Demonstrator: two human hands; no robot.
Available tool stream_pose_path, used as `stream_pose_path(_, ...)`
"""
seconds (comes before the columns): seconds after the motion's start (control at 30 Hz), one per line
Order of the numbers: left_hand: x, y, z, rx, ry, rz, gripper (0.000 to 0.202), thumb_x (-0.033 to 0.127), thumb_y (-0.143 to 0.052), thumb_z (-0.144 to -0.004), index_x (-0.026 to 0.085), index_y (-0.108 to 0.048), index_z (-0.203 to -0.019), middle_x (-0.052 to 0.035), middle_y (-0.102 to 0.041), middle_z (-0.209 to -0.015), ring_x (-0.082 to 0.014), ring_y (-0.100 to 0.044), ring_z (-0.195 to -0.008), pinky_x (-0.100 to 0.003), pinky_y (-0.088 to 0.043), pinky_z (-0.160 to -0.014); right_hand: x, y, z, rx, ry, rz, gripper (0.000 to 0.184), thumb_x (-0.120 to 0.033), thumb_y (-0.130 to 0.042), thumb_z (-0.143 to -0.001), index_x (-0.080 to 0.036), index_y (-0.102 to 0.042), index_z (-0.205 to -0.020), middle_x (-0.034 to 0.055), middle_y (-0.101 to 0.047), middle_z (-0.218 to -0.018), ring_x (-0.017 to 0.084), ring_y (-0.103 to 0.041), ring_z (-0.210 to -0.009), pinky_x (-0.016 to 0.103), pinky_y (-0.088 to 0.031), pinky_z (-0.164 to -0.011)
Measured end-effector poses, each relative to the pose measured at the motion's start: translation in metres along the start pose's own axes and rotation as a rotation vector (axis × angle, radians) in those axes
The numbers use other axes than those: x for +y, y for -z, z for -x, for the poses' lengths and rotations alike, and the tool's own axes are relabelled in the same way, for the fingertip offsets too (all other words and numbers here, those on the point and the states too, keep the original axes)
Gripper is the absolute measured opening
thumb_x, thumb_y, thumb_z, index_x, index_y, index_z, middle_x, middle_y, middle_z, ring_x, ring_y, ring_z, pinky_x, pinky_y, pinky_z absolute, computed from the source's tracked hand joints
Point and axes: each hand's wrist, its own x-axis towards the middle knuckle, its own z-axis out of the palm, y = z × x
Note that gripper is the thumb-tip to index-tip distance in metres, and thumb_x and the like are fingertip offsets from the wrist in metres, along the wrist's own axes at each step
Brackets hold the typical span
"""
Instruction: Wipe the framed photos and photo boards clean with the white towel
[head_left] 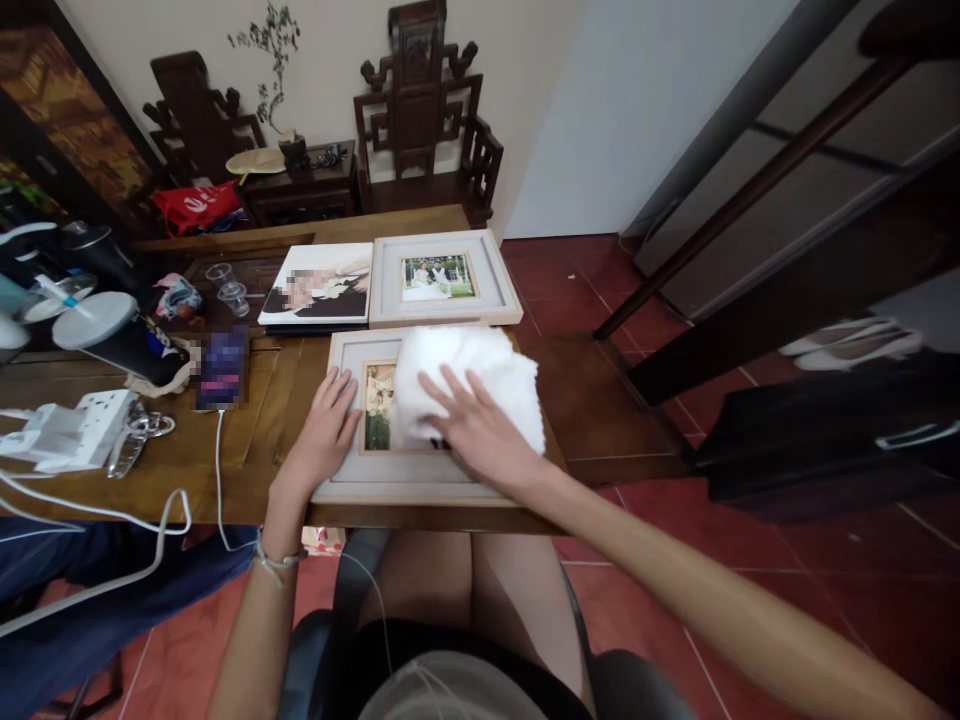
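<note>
A light wooden picture frame (420, 480) lies flat near the front edge of the table. My left hand (324, 435) rests with fingers stretched out on its left border. Spread over the upper right part of the frame is a white cloth (491, 365). My right hand (480, 425) lies on the cloth with its fingers apart, pressing it against the frame. Part of a photo (378, 410) shows left of the cloth; the rest is covered.
Behind lie a second framed photo (442, 238) and a white-edged photo panel (330, 262). A phone (221, 370) on a white cable, a power strip (94, 430), a dark tumbler (112, 335) and plastic cups (232, 295) crowd the left. A wooden chair (420, 110) stands beyond the table (262, 455).
</note>
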Motion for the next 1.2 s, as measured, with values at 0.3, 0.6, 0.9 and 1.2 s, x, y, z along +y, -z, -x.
stream_pose_path(0.3, 0.004, -0.002, 0.0, 0.058, 0.017, 0.024, 0.045, 0.033, -0.034, -0.102, 0.013, -0.049, -0.14, -0.0166, -0.043, -0.151, -0.0267, -0.025, -0.148, -0.054, -0.027, -0.118, 0.025, 0.004, -0.037, -0.062, 0.08, 0.068, 0.053, 0.004, -0.044, -0.079, -0.014, -0.067, -0.123, 0.0128, -0.032, -0.157, 0.043, -0.018, -0.145, 0.072, -0.021, -0.111)
stream_pose_path(0.6, 0.007, -0.003, 0.0, 0.08, 0.035, 0.052, 0.046, 0.034, -0.033, -0.102, 0.01, -0.051, -0.137, -0.0178, -0.046, -0.149, -0.0267, -0.027, -0.147, -0.052, -0.027, -0.119, -0.056, 0.041, 0.052, -0.324, 0.211, -0.217, 0.048, 0.0, -0.047, -0.081, -0.02, -0.069, -0.118, 0.0117, -0.037, -0.155, 0.041, -0.027, -0.143, 0.068, -0.033, -0.107)
stream_pose_path(0.9, 0.0, -0.003, 0.002, 0.024, -0.004, 0.045, 0.044, 0.033, -0.031, -0.102, 0.016, -0.05, -0.139, -0.0155, -0.041, -0.153, -0.026, -0.021, -0.149, -0.055, -0.026, -0.118, -0.001, 0.003, -0.025, -0.088, 0.113, -0.095, 0.054, -0.001, -0.048, -0.078, -0.016, -0.064, -0.128, 0.0125, -0.027, -0.159, 0.041, -0.015, -0.146, 0.069, -0.014, -0.114)
stream_pose_path(1.2, 0.004, -0.001, 0.001, 0.091, 0.041, 0.12, 0.045, 0.033, -0.033, -0.102, 0.015, -0.052, -0.138, -0.014, -0.048, -0.148, -0.0242, -0.029, -0.147, -0.053, -0.027, -0.119, 0.017, -0.006, -0.073, -0.03, 0.062, -0.018, 0.051, -0.001, -0.049, -0.079, -0.014, -0.065, -0.126, 0.0131, -0.031, -0.158, 0.047, -0.009, -0.146, 0.077, -0.012, -0.109)
